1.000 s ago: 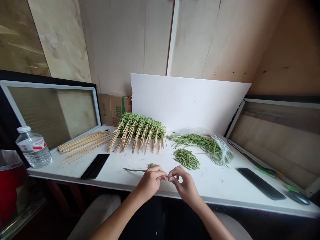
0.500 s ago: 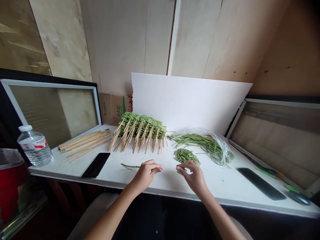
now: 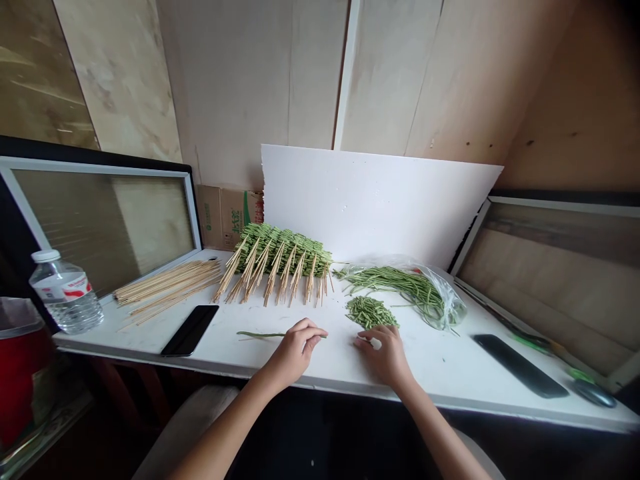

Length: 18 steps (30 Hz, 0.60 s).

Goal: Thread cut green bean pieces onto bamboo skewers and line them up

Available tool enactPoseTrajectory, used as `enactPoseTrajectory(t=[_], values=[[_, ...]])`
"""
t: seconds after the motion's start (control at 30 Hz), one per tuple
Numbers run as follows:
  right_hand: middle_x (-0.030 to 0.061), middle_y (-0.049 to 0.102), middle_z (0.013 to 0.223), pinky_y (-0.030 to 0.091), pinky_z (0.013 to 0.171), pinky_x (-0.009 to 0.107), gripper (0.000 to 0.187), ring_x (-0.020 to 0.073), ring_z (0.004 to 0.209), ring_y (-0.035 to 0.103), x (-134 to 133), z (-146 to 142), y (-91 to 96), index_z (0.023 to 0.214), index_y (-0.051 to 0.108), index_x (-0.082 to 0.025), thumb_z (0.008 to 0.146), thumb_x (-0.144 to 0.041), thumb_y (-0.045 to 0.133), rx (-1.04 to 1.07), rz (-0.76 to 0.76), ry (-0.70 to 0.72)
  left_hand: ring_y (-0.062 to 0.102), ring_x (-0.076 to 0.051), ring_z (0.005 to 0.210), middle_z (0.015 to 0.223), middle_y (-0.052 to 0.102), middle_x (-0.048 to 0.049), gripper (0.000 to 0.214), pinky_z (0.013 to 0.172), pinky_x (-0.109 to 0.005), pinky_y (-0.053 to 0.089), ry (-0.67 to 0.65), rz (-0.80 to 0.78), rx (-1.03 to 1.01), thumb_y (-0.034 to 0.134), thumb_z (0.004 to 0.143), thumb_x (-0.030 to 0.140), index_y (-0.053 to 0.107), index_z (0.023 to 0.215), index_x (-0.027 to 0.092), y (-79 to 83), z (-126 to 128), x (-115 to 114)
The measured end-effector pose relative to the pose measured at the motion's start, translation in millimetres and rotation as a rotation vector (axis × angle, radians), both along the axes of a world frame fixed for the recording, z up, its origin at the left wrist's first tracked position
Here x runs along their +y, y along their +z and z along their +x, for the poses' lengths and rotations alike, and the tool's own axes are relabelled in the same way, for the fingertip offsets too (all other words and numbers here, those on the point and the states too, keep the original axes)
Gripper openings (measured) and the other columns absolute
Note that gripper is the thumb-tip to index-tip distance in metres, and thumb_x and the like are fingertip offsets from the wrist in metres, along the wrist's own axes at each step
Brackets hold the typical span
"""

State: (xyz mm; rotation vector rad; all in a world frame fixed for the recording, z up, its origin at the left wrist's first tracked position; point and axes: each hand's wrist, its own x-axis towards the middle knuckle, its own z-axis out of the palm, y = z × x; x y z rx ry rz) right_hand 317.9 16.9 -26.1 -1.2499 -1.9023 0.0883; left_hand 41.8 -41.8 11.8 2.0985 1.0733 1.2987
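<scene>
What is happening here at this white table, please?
A person works with two bare hands at a white table. The left hand lies with curled fingers on the end of a long green bean; the right hand touches the near edge of a small pile of cut bean pieces. Whether either hand grips cannot be told. Behind are stacked bean skewers, bare bamboo sticks and a bag of long beans.

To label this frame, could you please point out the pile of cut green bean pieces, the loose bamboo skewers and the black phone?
Pile of cut green bean pieces [image 3: 371, 312]: head view, pile's middle.
Loose bamboo skewers [image 3: 167, 285]: head view, mid-length of sticks.
Flat black phone [image 3: 191, 330]: head view, screen centre.
</scene>
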Motion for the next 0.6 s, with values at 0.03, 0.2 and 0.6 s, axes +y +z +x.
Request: enactPoseTrajectory(t=[0.03,0.2,0.6], values=[[0.0101,0.071,0.084,0.046,0.082,0.052,0.033,0.0331,0.088,0.057,0,1,1.1,0.088,0.082,-0.027,0.086,-0.058,0.071,-0.001,-0.003,0.001,0.067,-0.02,0.099,0.105,0.068,-0.0083,0.028,0.095,-0.035,0.053,-0.002,0.0,0.0,0.05,0.105,0.027,0.076,0.112,0.022,-0.5,0,0],[0.0112,0.072,0.091,0.045,0.086,0.05,0.047,0.0327,0.093,0.057,-3,0,18.1,0.088,0.078,-0.024,0.09,-0.067,0.061,0.179,-0.131,0.031,0.067,-0.02,0.1,0.106,0.068,-0.0087,0.027,0.096,-0.036,0.054,-0.007,0.002,0.004,0.05,0.105,0.027,0.076,0.112,0.021,-2.9,0,2],[0.0008,0.035,0.077,0.043,0.062,0.035,0.053,0.022,0.073,0.04,-39,-35,54.4,0.077,0.035,-0.028,0.085,-0.077,0.053,0.911,-0.647,0.689,0.068,-0.021,0.097,0.103,0.07,-0.0088,0.027,0.091,-0.035,0.055,-0.029,0.005,0.009,0.051,0.105,0.026,0.077,0.109,0.021,-4.8,2,1]])
